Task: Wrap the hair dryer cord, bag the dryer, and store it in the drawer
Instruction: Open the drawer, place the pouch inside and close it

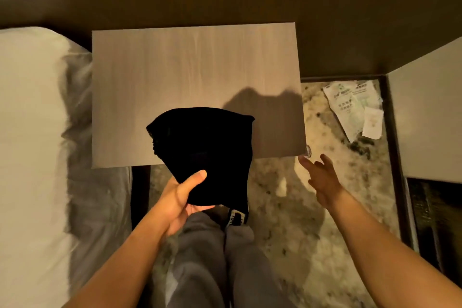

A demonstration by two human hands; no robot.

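arms: bare, no sleeves | trousers (200, 257): grey, loose | shoe (237, 217): dark, white laces

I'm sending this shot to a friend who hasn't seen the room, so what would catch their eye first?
First the black bag, bulging and held up in the middle over the front edge of the pale wooden nightstand, gripped from below by the left hand. Next the right hand, fingers spread and empty, reaching toward the small knob at the nightstand's near right corner. White leaflets lie on the mottled floor to the right.
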